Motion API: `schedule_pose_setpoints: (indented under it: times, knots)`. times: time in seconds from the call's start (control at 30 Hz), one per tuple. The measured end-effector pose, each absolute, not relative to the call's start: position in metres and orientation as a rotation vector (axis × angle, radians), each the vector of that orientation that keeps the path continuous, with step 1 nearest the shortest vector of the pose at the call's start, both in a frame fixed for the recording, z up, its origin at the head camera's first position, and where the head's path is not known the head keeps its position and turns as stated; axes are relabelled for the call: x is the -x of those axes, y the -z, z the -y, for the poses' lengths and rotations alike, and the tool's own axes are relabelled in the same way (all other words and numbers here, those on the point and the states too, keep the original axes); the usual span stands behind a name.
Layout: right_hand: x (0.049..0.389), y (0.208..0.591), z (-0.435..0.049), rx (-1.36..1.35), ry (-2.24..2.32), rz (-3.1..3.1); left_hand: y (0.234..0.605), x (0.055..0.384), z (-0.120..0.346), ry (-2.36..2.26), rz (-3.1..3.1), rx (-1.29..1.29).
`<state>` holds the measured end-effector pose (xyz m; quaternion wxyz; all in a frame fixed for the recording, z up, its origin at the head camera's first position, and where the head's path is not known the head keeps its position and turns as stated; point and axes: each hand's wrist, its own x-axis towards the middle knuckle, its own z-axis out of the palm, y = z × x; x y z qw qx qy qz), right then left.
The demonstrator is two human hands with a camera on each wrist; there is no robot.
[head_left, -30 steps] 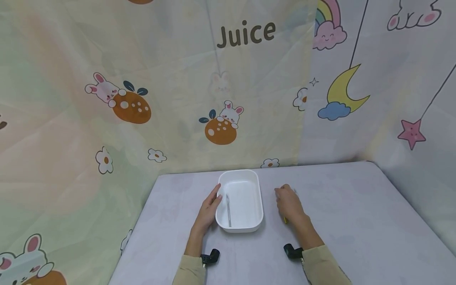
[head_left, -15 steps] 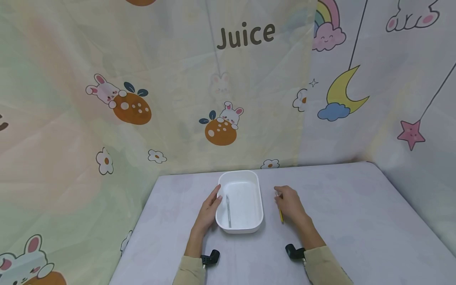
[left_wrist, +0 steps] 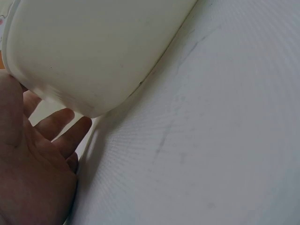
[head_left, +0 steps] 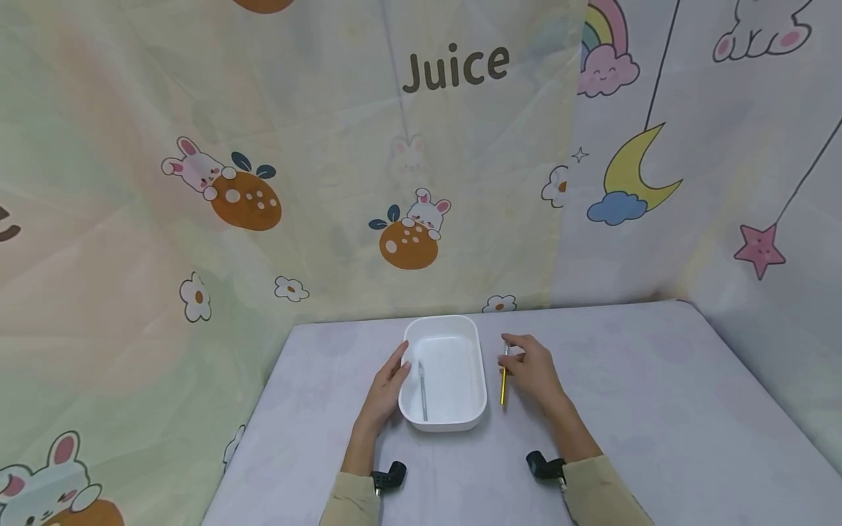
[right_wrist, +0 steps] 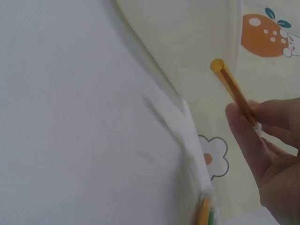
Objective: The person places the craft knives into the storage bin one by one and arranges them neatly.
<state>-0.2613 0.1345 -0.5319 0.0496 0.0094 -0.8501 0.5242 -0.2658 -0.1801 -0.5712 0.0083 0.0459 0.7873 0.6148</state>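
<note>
A white rectangular tray [head_left: 454, 420] stands on the table, with a slim silver craft knife [head_left: 423, 394] lying lengthwise along its left side. My left hand [head_left: 380, 394] holds the tray's left wall, thumb at the rim and fingers against the outside; the left wrist view shows the fingertips [left_wrist: 84, 123] by the lower wall. Just right of the tray, my right hand [head_left: 534, 369] pinches a second craft knife [head_left: 503, 387] with a shiny yellow handle, near its upper end. The handle's butt points down toward the table, and the fingers partly hide the upper end.
An orange item [right_wrist: 203, 211] and a green item [right_wrist: 211, 217] lie side by side on the table in the right wrist view. A printed cloth backdrop [head_left: 342, 183] rises directly behind the table's far edge.
My right hand has lifted the yellow-handled craft knife and turned it, bringing it left toward the tray; its handle shows more fully now. The left hand and tray stay put.
</note>
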Motion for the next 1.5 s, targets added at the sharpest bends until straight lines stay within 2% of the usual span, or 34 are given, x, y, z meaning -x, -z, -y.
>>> schedule_pose_setpoints:
  times: [0.63,1.0,1.5]
  knots:
    - [0.258,0.517,-0.123,-0.207,-1.830,2.342,0.571,0.264,0.181,-1.920,-2.462,-0.152]
    - [0.257,0.506,-0.116,-0.094,-1.757,2.303,0.570,0.264,0.180,-1.921,-2.471,-0.153]
    - [0.257,0.498,-0.080,-0.199,-1.902,2.287,0.570,0.265,0.180,-1.933,-2.464,-0.164]
